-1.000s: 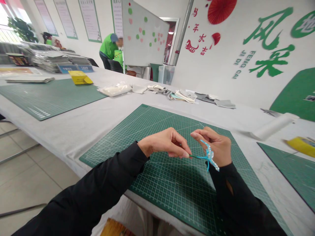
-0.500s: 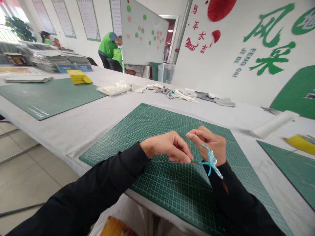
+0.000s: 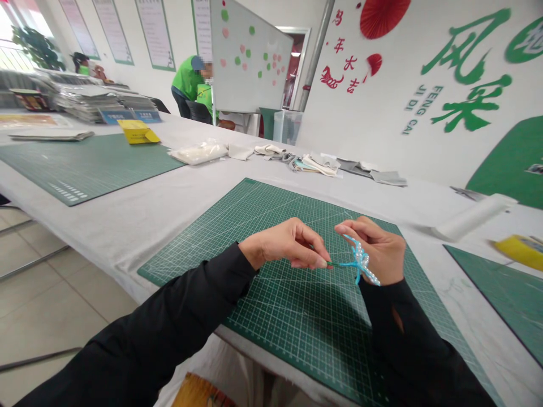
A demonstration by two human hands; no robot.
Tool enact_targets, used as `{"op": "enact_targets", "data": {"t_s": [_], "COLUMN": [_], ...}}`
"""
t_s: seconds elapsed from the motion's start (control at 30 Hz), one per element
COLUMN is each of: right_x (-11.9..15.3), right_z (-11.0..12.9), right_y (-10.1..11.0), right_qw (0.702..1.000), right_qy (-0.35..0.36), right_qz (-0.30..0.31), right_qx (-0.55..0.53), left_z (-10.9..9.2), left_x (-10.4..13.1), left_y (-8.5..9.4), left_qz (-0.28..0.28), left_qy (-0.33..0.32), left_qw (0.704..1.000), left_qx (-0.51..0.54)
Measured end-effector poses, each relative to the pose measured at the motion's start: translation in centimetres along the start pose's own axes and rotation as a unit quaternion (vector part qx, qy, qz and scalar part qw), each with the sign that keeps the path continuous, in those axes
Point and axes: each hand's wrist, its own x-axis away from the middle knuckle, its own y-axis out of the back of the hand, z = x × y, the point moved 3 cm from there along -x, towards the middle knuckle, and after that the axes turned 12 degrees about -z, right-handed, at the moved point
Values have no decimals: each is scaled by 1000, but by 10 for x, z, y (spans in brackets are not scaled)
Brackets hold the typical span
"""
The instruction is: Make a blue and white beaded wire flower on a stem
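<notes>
My left hand is closed in a pinch on the thin green stem of a light-blue beaded ornament. Thin blue petal-like arms, some lined with white pearly beads, spread from the stem's right end, held above the green cutting mat. Just behind the ornament is my right hand, thumb pressed against curled fingers. Whatever that pinch holds, if anything, is too small to make out. The blue arms overlap the right hand in view; I cannot tell whether they touch it.
Another cutting mat lies left with a yellow card, and one more mat lies right. Folded cloth pieces and a plastic bag sit farther back. A white roll is at right. A person in green bends beyond the table.
The ornament has risen slightly and tilted a little. My right hand has moved right, away from the left hand, its thumb still pressed to its fingers. The left hand keeps its pinch.
</notes>
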Motion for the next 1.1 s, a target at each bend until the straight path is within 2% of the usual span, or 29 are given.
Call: {"op": "enact_targets", "data": {"t_s": [0.13, 0.33, 0.53, 1.1], "right_x": [-2, -4, -2, 3], "right_z": [-8, -14, -7, 18], "right_y": [3, 7, 7, 7], "right_qw": [1000, 999, 997, 996], "right_qy": [4, 1, 16, 48], "right_qz": [-15, -45, -49, -26], "right_qx": [6, 27, 54, 71], "left_z": [-6, -11, -6, -7], "left_x": [0, -6, -10, -10], "left_y": [10, 27, 31, 31], "left_qz": [-55, -180, -292, -339], "left_qy": [-26, -71, -54, -66], "left_qw": [998, 975, 944, 932], "left_qx": [27, 107, 146, 111]}}
